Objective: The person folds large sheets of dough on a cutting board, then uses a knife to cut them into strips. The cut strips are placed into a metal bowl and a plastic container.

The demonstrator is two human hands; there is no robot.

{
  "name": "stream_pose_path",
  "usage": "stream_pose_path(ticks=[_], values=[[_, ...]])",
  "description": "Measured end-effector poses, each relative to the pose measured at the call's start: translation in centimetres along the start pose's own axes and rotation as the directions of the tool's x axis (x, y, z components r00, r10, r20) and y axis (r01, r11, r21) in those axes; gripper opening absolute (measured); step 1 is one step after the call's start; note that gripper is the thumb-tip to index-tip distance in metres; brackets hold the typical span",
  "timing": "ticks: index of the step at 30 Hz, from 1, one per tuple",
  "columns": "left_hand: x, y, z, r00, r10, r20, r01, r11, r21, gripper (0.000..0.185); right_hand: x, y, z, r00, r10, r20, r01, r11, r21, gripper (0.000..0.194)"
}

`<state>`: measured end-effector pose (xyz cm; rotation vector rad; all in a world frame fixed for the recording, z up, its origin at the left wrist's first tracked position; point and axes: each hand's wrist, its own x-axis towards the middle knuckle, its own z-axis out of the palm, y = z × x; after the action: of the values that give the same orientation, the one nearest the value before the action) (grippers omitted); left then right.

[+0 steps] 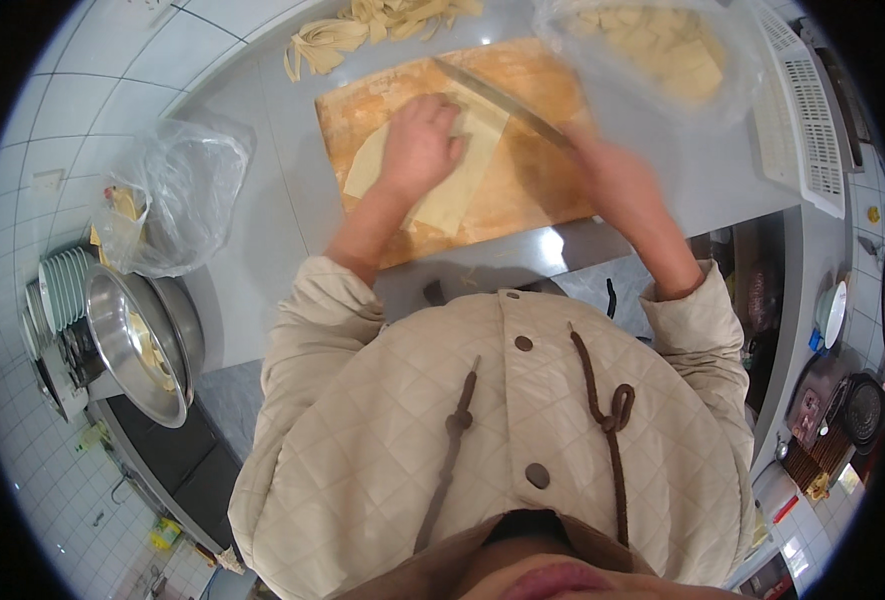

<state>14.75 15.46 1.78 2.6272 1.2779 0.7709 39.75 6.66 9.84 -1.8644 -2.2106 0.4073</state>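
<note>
A flat sheet of pale dough (453, 191) lies on a wooden cutting board (543, 176) in front of me. My left hand (421, 142) rests on the sheet with its fingers curled near the upper edge. Slightly blurred, my right hand (615, 176) grips the handle of a large kitchen knife (513, 109). Its blade slants up and left along the right edge of the dough, close to my left fingers. Whether the blade touches the dough or the board, I cannot tell. The knife's handle is hidden inside my right hand.
Cut noodle strips (382, 22) lie behind the board. A clear plastic bag (667, 56) with pale dough pieces sits back right, beside a white plastic basket (806, 112). At left are another plastic bag (187, 195), stainless steel bowls (108, 337) and a rack of plates (67, 289).
</note>
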Motion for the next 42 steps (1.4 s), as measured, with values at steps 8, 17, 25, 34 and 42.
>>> stream_pose_path(ticks=[8, 17, 25, 34, 42], values=[[0.1, 1.2, 2.8, 1.0, -0.026, 0.0, 0.026, 1.0, -0.003, 0.036, 2.5, -2.4, -0.9, 0.957, 0.077, 0.28, -0.029, 0.985, -0.171, 0.041], [0.3, 1.4, 3.1, 1.0, -0.017, -0.016, 0.018, 0.998, 0.064, 0.039, 2.9, -2.1, -1.0, 0.968, 0.023, 0.249, 0.014, 0.989, -0.144, 0.032], [0.3, 1.7, 2.8, 0.999, -0.038, 0.016, 0.036, 0.995, 0.097, 0.04, -1.0, 2.0, -0.2, 0.978, 0.022, 0.206, -0.013, 0.999, -0.044, 0.034], [-1.6, 0.8, 2.7, 0.999, -0.03, -0.03, 0.026, 0.993, -0.114, 0.034, -6.7, 4.6, -3.1, 0.965, 0.158, 0.207, -0.134, 0.983, -0.127, 0.033], [-1.6, 1.1, 2.8, 0.993, -0.015, -0.115, 0.003, 0.994, -0.105, 0.033, 0.8, -1.4, 0.0, 0.978, 0.003, 0.206, 0.009, 0.998, -0.055, 0.039]])
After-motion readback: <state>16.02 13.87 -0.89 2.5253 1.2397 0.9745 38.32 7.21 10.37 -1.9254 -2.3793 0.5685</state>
